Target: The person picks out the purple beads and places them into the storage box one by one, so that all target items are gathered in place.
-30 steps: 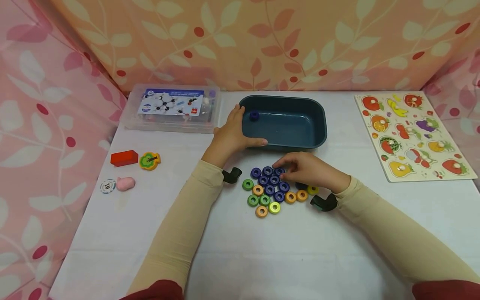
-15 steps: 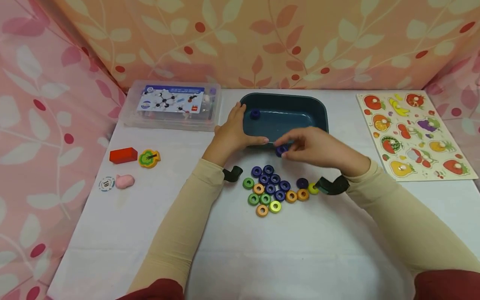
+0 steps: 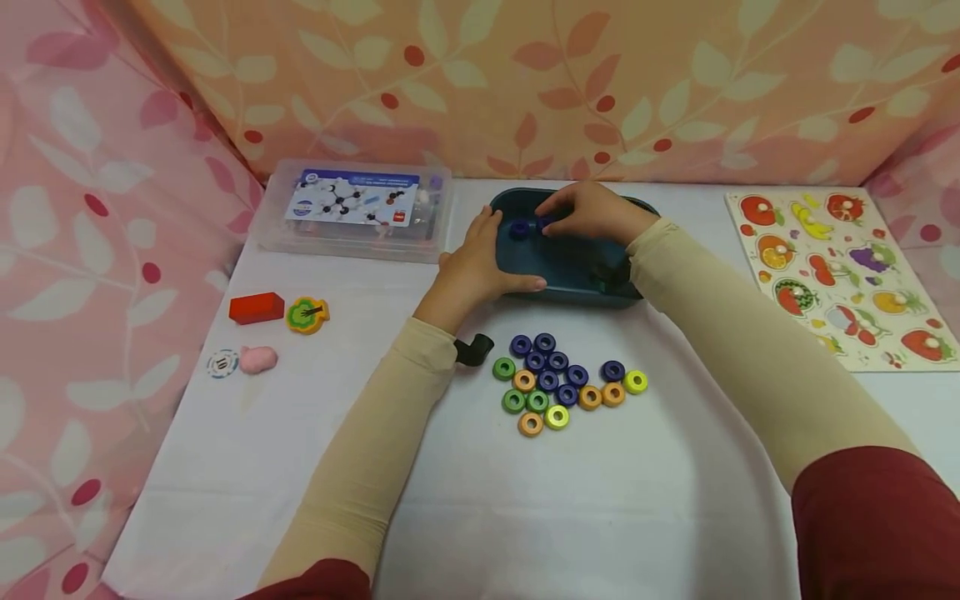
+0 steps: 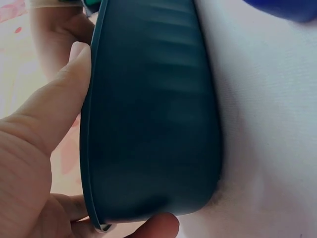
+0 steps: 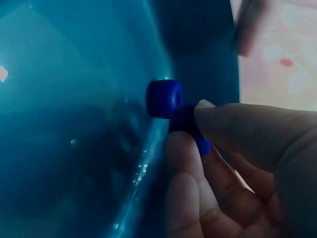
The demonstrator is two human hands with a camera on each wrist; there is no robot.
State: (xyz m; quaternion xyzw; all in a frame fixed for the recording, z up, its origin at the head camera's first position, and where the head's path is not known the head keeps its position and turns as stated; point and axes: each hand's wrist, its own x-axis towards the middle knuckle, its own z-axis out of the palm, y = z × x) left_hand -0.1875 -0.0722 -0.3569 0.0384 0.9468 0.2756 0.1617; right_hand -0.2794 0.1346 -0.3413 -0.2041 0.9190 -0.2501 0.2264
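My left hand (image 3: 476,271) grips the left end of a dark teal plastic tub (image 3: 555,293), thumb along the near rim and fingers at the left side. In the left wrist view the thumb lies at the rim and a fingertip (image 4: 156,227) touches the outer wall (image 4: 153,114). Inside the tub, my right hand (image 3: 596,212) pinches a purple ring (image 5: 182,121) between thumb and fingers. Right beside it, another purple ring (image 5: 163,99) lies on the tub floor. On the table in front, several purple, green, orange and yellow rings (image 3: 557,361) form a loose cluster.
A clear plastic case (image 3: 352,208) with a molecule label stands left of the tub. A fruit peg puzzle board (image 3: 847,283) lies at the right. A red block (image 3: 257,308), tree piece (image 3: 306,315), pink pig figure (image 3: 258,359) and poker chip (image 3: 222,363) sit at left.
My right hand has picked a purple ring from the cluster and carried it up over the near rim into the tub. My left hand has stayed at the tub's left end.
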